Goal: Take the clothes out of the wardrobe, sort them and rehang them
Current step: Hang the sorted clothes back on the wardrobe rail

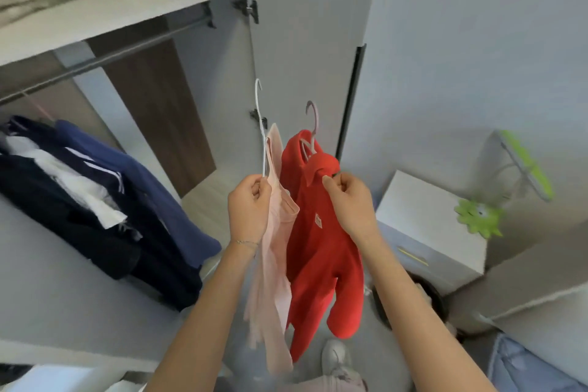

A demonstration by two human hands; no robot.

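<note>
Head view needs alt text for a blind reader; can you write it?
Left hand holds a pale pink top on a white hanger; right hand grips a red top on a pink hanger, before an open wardrobe.

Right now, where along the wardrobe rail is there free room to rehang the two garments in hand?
The rail is bare from its right bracket near the door hinge leftward. The dark clothes crowd the left end. The left hand holds the pink top, the right hand the red garment.

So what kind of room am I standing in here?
Most likely a bedroom, at an open wardrobe: a hanging rail under a shelf, dark clothes piled inside, and a green lamp nearby.
</note>
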